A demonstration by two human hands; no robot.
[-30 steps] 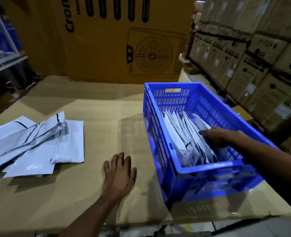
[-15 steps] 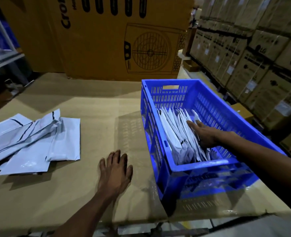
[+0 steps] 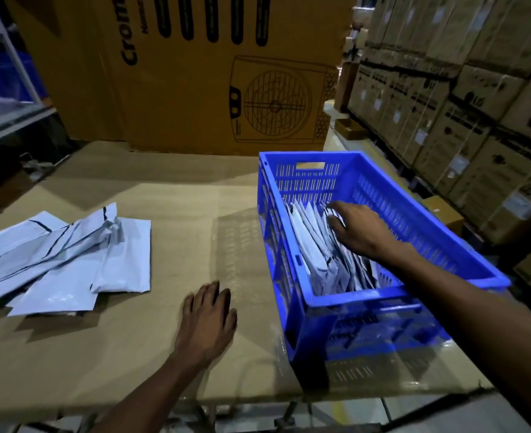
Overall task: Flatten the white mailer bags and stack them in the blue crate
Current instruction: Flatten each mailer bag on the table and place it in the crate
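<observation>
Blue crate [image 3: 464, 245] sits at approx 3 o'clock on the cardboard work surface [image 3: 176, 220], long axis running away from the viewer. Inside it, a row of white mailer bags [image 3: 312, 245] stands on edge, leaning toward the crate's left wall, packed in the near half; the far half shows bare slatted wall.

R hand [image 3: 359, 231] reaches in over the crate's right rim, palm down on top of the standing bags. Fingers spread and nearly straight, tips touching the upper edges of the bags near the row's far end. No curl round any bag that shows, so it presses rather than grips.

L hand [image 3: 208, 320] lies at approx 6 o'clock, palm flat on the cardboard just beside the crate's near-left corner, not touching it. Fingers straight, close together, holding nothing.

Loose pile of mailer bags [image 3: 61, 260] at approx 9 o'clock, well apart from both hands & crate; bags overlap at odd angles, some creased, dark strips along a few edges.

Big printed carton [image 3: 195, 73] w/ fan drawing at 12 o'clock, behind the surface. Stacked cartons [image 3: 476, 104] fill 1–3 o'clock beyond the crate.
</observation>
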